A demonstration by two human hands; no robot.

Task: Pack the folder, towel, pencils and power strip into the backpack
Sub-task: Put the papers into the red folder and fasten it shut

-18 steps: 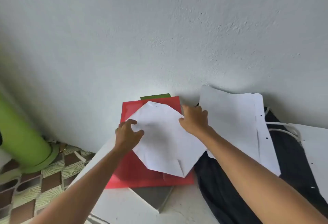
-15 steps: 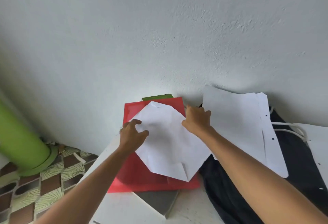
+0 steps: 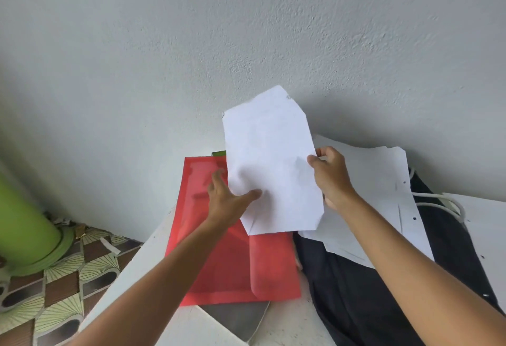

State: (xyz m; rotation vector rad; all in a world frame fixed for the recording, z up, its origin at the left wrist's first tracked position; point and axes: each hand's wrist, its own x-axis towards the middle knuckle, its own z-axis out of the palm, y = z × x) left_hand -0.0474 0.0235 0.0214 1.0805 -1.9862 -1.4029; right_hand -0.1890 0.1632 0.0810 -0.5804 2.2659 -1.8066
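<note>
On the white worktop [image 3: 287,326] against the wall, the red folder [image 3: 219,258] lies flat and unpacked, with a green edge [image 3: 218,153] showing just behind its far end and a grey sheet [image 3: 238,318] poking out from under its near end. Beside it on the right lies dark fabric [image 3: 350,291], likely the backpack, though no zip or opening is visible. Loose white papers [image 3: 383,195] rest on top of that fabric, and a white cord [image 3: 438,200], perhaps the power strip's, curls at its far side. No towel or pencils can be seen.

By my reading the packing has hardly begun: nothing appears to be inside the bag, and all four items remain to go in.

Each hand's grip is on a white sheet [image 3: 271,164]. The right hand [image 3: 332,178] pinches its right edge, fingers curled round it; the left hand [image 3: 228,197] holds its lower left part, thumb on the front and fingers behind.

Half a second ago this sheet lay flat and skewed on the folder with both hands at its edges. Now it is lifted off, turned nearly upright and carried to the right, leaving most of the folder uncovered.
</note>
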